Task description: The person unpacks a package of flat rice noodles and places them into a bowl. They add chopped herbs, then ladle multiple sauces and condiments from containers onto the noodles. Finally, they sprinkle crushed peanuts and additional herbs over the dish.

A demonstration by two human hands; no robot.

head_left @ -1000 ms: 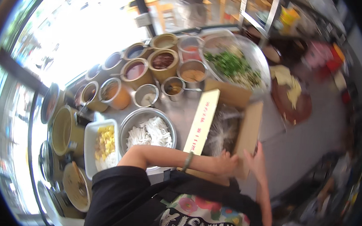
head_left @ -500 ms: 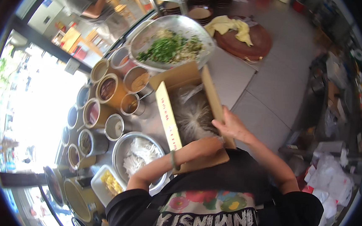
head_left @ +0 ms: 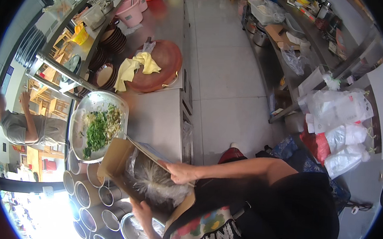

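Clearly, the cardboard box [head_left: 117, 158] is open beside the metal tray [head_left: 85, 107] of greens [head_left: 96, 130]; the clear bag [head_left: 152, 179] lies inside, not lifted out. Your right hand's [head_left: 182, 173] fingers grip one wall, your left hand's [head_left: 142, 213] the opposite wall.

1. The right forearm [head_left: 241, 167], bare, reaches in almost level from the right side.
2. The right hand [head_left: 181, 173] is closed in a grip, knuckles up, index finger pointing left.
3. The left hand [head_left: 143, 212] sits lower and farther left, apart from the right, fingers angled upward.
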